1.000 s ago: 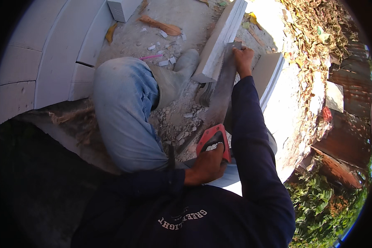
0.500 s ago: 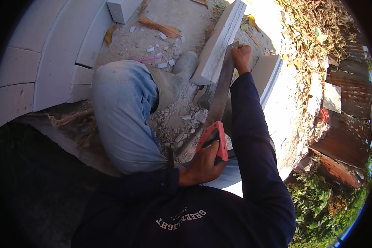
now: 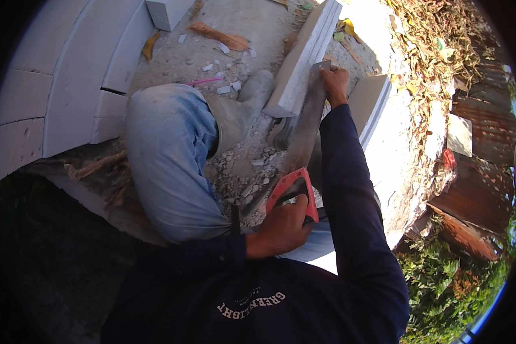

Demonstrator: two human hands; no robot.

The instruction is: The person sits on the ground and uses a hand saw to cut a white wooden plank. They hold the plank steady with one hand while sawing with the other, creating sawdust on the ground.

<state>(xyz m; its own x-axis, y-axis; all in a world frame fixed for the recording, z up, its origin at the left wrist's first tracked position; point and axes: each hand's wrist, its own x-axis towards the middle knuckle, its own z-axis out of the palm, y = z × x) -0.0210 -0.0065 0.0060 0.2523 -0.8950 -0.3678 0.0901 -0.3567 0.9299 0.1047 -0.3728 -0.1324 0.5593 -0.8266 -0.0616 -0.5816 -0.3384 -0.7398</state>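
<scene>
A hand saw (image 3: 305, 129) with a long metal blade and a red and black handle lies lengthwise in front of me. My left hand (image 3: 281, 230) is closed around its handle, close to my body. At the far end, my right hand (image 3: 335, 85) pinches the blade near its tip. Just left of that tip lies a long pale block (image 3: 304, 63), grey-white and rough along its top. Another pale block (image 3: 368, 103) lies to the right, partly hidden by my right forearm.
Pale blocks form a low wall (image 3: 77, 74) at the left. My bent knee and rubber boot (image 3: 243, 112) are beside the long block. Pale chips, a pink stick (image 3: 205, 81) and dry leaves litter the ground. Rusty metal sheets (image 3: 480, 189) stand at the right.
The saw has rolled a little, so its flat side and handle face show more. Its handle, with my left hand, has shifted slightly left. My right hand remains at the tip.
</scene>
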